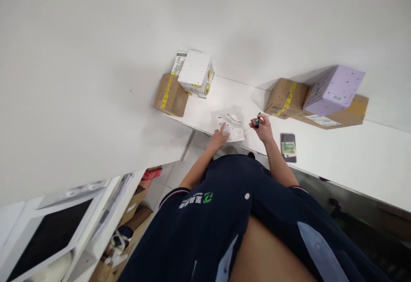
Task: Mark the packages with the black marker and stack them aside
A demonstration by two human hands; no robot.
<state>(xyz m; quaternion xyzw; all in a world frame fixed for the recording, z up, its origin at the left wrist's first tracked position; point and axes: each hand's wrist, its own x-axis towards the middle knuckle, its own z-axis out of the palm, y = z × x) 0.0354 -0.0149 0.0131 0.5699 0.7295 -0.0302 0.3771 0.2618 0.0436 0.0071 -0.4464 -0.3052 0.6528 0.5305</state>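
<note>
A clear plastic bag with a white printed label (pixel 236 134) lies flat on the white table. My left hand (pixel 218 138) rests on its left part, index finger stretched out across the print and the other fingers partly spread. Just right of the bag, my right hand (pixel 265 130) is closed around a short black cylinder (pixel 257 121), which looks like a marker. The cylinder stands upright between thumb and fingers, apart from the label. Its lower tip is too small to make out.
Left on the table are a brown carton (pixel 176 97) and a white box (pixel 195 70). To the right stand a taped carton (pixel 285 95) and a lilac box (pixel 335 87) on another carton. A phone (pixel 288 138) with a banknote lies near the front edge. A white wall rises behind.
</note>
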